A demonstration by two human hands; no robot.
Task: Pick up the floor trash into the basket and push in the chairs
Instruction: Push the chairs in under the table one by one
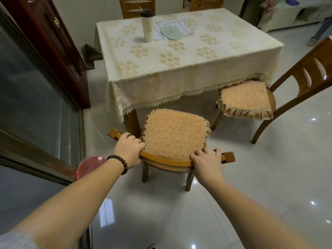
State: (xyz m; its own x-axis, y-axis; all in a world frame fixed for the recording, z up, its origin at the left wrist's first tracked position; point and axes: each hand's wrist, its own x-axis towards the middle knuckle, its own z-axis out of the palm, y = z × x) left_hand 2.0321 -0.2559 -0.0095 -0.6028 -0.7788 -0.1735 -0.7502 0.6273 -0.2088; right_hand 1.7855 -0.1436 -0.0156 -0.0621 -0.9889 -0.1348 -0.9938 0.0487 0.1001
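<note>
At the table (188,56), both hands, left hand (128,150) and right hand (206,162), grip the near chair (174,133) backrest, seat not yet tucked; second chair (251,99) partly under; no floor trash visible.

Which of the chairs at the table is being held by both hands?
The near chair, its curved top rail gripped by left hand and right hand; the right-side chair and far ones stand untouched.

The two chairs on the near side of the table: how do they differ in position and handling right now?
The near chair is gripped at its top rail by the left hand and right hand; the right chair is untouched. The near chair stands clear of the tablecloth; the right chair's seat sits partly under its fringe. Both are wooden with matching orange cushions.
</note>
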